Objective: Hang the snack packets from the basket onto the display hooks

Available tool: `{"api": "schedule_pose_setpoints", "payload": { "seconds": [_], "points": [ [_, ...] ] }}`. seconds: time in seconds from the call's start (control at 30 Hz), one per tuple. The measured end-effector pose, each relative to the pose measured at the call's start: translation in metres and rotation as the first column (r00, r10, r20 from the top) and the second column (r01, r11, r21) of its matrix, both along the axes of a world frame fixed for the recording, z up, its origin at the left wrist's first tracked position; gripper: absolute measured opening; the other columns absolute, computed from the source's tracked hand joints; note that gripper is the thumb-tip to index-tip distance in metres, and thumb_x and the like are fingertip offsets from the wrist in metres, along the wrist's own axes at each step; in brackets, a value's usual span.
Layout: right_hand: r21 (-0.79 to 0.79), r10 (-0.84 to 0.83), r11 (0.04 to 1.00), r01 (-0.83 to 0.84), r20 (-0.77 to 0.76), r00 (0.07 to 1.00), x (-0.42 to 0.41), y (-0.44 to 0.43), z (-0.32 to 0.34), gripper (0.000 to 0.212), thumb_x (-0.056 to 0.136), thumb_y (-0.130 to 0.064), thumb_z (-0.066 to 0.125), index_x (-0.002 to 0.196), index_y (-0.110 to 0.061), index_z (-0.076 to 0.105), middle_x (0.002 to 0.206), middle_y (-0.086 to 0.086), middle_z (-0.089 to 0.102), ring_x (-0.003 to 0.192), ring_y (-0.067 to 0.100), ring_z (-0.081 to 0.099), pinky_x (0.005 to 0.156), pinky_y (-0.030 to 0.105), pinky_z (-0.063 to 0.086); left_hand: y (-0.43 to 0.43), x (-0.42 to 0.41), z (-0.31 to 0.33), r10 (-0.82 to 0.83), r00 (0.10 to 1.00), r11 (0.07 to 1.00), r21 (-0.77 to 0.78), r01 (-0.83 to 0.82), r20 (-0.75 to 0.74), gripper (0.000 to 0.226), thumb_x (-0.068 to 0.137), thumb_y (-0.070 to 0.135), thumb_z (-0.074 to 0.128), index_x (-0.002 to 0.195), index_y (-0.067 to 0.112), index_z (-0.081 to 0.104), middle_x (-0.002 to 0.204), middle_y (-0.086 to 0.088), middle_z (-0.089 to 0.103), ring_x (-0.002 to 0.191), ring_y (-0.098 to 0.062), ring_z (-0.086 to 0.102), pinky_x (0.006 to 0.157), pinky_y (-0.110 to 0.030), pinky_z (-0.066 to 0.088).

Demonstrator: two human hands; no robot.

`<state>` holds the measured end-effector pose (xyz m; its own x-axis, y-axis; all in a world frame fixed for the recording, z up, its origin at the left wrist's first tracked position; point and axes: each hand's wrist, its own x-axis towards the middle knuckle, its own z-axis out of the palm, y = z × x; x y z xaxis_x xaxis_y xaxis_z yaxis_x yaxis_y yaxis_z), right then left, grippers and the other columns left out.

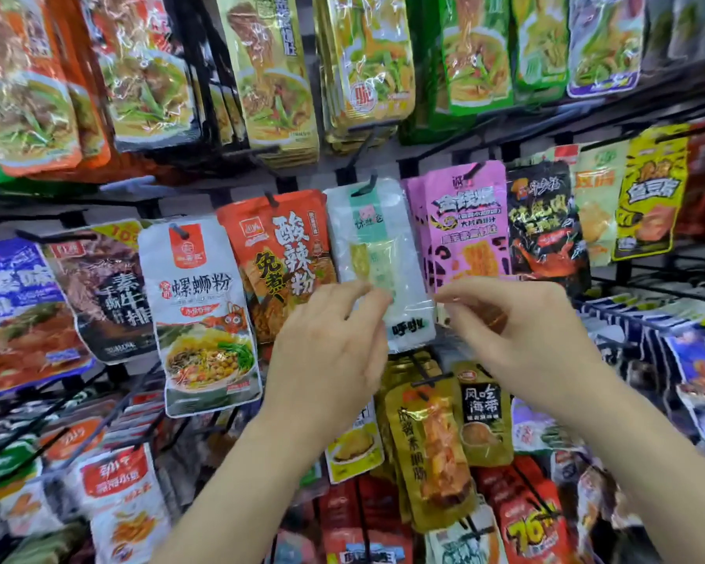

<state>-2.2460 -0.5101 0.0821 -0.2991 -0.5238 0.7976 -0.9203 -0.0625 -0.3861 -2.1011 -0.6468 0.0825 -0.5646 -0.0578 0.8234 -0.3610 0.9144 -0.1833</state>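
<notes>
Subject item: the white packet [377, 254] hangs from its black hook [363, 186], with the hook tip through the hole at its top. It sits slightly tilted, its lower end swung to the right.

Left hand [326, 352]: below and left of the white packet. The thumb and forefinger appear closed on the packet's lower left edge. In my judgement this grip steadies the packet and squares it on the hook.

Right hand [517, 331]: below and right of the white packet. The fingers are bent, and their tips reach its lower right edge. Motion blur prevents telling whether they pinch the film or only touch it. The thumb is hidden behind the fingers.

Neighbours: an orange packet [281, 254] hangs directly left of the white packet and a pink packet [465, 225] directly right, both edge to edge with it. The tight spacing probably explains why both hands guide from below. An olive packet [428, 445] hangs on the row beneath.

Not verifiable:
- The basket is out of view, so remaining stock is unknown.
- How many packets sit behind the white one on the same hook cannot be counted.
- The print on the white packet is too blurred to read.
- The hands cover its lower corners.
</notes>
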Motion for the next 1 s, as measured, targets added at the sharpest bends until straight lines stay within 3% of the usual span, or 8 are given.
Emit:
{"api": "schedule_pose_setpoints", "payload": {
  "seconds": [0.13, 0.27, 0.37, 0.47, 0.63, 0.73, 0.83, 1.0],
  "points": [
    [0.058, -0.048, 0.998, 0.040, 0.148, 0.988, 0.015, 0.041, -0.013, 0.014, 0.088, -0.013, 0.065, 0.093, -0.024, 0.073, 0.063, -0.006, 0.065, 0.052, 0.011, 0.054, 0.049, 0.019, 0.042, 0.023, 0.019, -0.019, -0.255, 0.963, 0.949, 0.171, 0.266, -0.083, 0.024, 0.090, 0.021, 0.051, 0.102, 0.014, 0.070, 0.095, 0.002, 0.071, 0.087, -0.016, 0.063, 0.075, -0.027, 0.047],
    [0.199, -0.181, 0.970, 0.141, 0.198, 0.963, 0.037, 0.092, -0.040, 0.011, 0.087, -0.033, 0.063, 0.095, -0.036, 0.069, 0.067, -0.007, 0.063, 0.059, 0.006, 0.055, 0.053, 0.012, 0.038, 0.051, 0.035, -0.050, -0.468, 0.876, 0.818, 0.320, 0.478, -0.114, 0.025, 0.088, 0.023, 0.051, 0.099, 0.018, 0.073, 0.092, 0.009, 0.072, 0.083, -0.002, 0.061, 0.072, -0.019, 0.048],
    [0.379, -0.332, 0.893, 0.242, 0.192, 0.924, 0.057, 0.137, -0.074, 0.022, 0.084, -0.053, 0.053, 0.093, -0.040, 0.067, 0.065, -0.012, 0.063, 0.057, 0.002, 0.053, 0.053, 0.012, 0.036, 0.066, 0.038, -0.089, -0.575, 0.817, 0.758, 0.344, 0.554, -0.049, 0.025, 0.086, 0.023, 0.051, 0.094, 0.017, 0.074, 0.089, 0.008, 0.073, 0.083, -0.004, 0.060, 0.073, -0.015, 0.046],
    [0.523, -0.504, 0.777, 0.350, 0.183, 0.844, 0.080, 0.188, -0.114, 0.021, 0.086, -0.044, 0.058, 0.098, -0.032, 0.071, 0.062, -0.018, 0.062, 0.063, -0.001, 0.058, 0.060, 0.018, 0.042, 0.085, 0.037, -0.137, -0.674, 0.739, 0.666, 0.427, 0.612, -0.009, 0.023, 0.085, 0.021, 0.053, 0.093, 0.016, 0.075, 0.088, 0.005, 0.073, 0.081, -0.006, 0.061, 0.074, -0.019, 0.047],
    [0.720, -0.745, 0.554, 0.418, 0.205, 0.634, 0.116, 0.275, -0.183, 0.018, 0.088, -0.034, 0.063, 0.101, -0.025, 0.072, 0.070, -0.009, 0.068, 0.065, 0.008, 0.063, 0.068, 0.034, 0.050, 0.127, 0.038, -0.218, -0.770, 0.625, 0.584, 0.538, 0.608, 0.131, 0.026, 0.083, 0.021, 0.049, 0.090, 0.017, 0.074, 0.088, 0.004, 0.072, 0.078, -0.014, 0.065, 0.067, -0.028, 0.053],
    [0.759, -0.835, 0.481, 0.438, 0.244, 0.493, 0.136, 0.327, -0.219, 0.014, 0.090, -0.028, 0.064, 0.099, -0.020, 0.072, 0.079, -0.002, 0.072, 0.073, 0.015, 0.067, 0.074, 0.033, 0.052, 0.157, 0.041, -0.259, -0.808, 0.558, 0.537, 0.628, 0.564, 0.189, 0.031, 0.081, 0.021, 0.044, 0.087, 0.017, 0.074, 0.086, 0.004, 0.072, 0.080, -0.011, 0.062, 0.071, -0.026, 0.049],
    [0.751, -0.886, 0.453, 0.480, 0.320, 0.335, 0.153, 0.370, -0.248, 0.014, 0.089, -0.023, 0.067, 0.104, -0.023, 0.069, 0.085, -0.006, 0.067, 0.075, 0.011, 0.063, 0.064, 0.011, 0.043, 0.188, 0.039, -0.298, -0.816, 0.518, 0.522, 0.711, 0.471, 0.256, 0.033, 0.083, 0.026, 0.041, 0.093, 0.021, 0.073, 0.090, 0.006, 0.072, 0.082, -0.014, 0.065, 0.071, -0.024, 0.045],
    [0.704, -0.866, 0.483, 0.521, 0.473, 0.164, 0.158, 0.436, -0.305, 0.037, 0.090, -0.022, 0.065, 0.121, -0.039, 0.055, 0.103, -0.006, 0.063, 0.080, 0.005, 0.064, 0.068, 0.024, 0.047, 0.258, 0.021, -0.359, -0.799, 0.460, 0.561, 0.753, 0.343, 0.386, 0.037, 0.087, 0.033, 0.037, 0.107, 0.024, 0.067, 0.097, 0.008, 0.070, 0.093, -0.013, 0.059, 0.078, -0.027, 0.046]
  ]
}}
